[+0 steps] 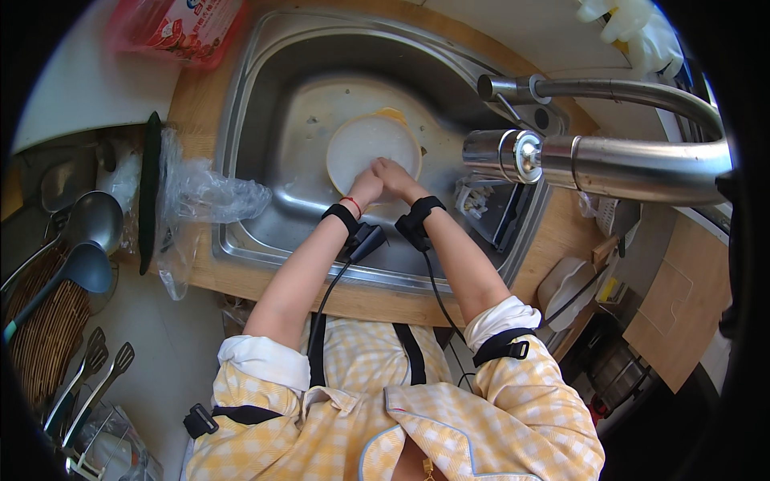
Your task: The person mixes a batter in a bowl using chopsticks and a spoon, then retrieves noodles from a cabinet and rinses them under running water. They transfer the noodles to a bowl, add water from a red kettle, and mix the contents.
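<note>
A round bowl [329, 161] with a yellowish rim and pale, cloudy contents sits on the bottom of the stainless-steel sink [289, 240]. Over the near part of the bowl, my left hand [366, 185] and my right hand [399, 180] meet, their fingertips touching or overlapping. Whether anything is between the fingers is hidden. A red cord circles my left wrist, and black straps with wired devices are on both wrists. Something yellow [392, 114] shows at the bowl's far edge.
The metal faucet [625, 162] reaches in from the right. A dark caddy [496, 216] with scraps stands in the sink's right corner. On the left counter lie a cucumber [149, 192] and a clear plastic bag [204, 192]. A ladle [90, 267] hangs farther left.
</note>
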A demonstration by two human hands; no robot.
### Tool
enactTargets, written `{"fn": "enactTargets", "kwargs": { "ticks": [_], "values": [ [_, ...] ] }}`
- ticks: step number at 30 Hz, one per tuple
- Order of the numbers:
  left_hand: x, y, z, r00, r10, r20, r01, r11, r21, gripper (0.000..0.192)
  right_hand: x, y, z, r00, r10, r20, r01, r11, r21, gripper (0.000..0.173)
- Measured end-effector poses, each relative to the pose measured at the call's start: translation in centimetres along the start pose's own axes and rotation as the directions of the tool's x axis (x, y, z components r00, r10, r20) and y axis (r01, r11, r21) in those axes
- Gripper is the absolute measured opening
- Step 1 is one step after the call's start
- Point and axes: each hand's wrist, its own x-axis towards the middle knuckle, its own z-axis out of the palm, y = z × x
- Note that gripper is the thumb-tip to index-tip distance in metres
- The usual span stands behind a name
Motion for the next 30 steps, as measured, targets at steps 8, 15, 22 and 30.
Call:
{"fn": "enactTargets", "kwargs": {
  "ticks": [8,15,22,30],
  "values": [
    [-6.1,3.9,1.0,0.944,0.323,-0.070,-0.289,0.910,0.298,0.031,-0.4,0.2,-0.7,0.895,0.254,0.366,-0.442,0.411,0.797,0.031],
    [-13.1,8.4,-2.7,0.716,0.556,-0.422,-0.475,0.831,0.290,0.030,-4.7,-3.2,-3.9,0.950,0.028,0.310,-0.312,0.079,0.947,0.028],
    [-9.1,11.3,-4.4,0.870,0.445,-0.211,-0.444,0.525,-0.726,0.052,-12.2,-10.9,-9.0,0.975,0.114,0.191,-0.222,0.478,0.850,0.042],
    [-11.9,14.7,-2.3,0.888,0.400,0.228,0.126,0.263,-0.956,0.054,-16.6,-17.5,-9.7,0.969,-0.096,-0.228,0.121,0.988,0.099,0.046]
  ]
}}
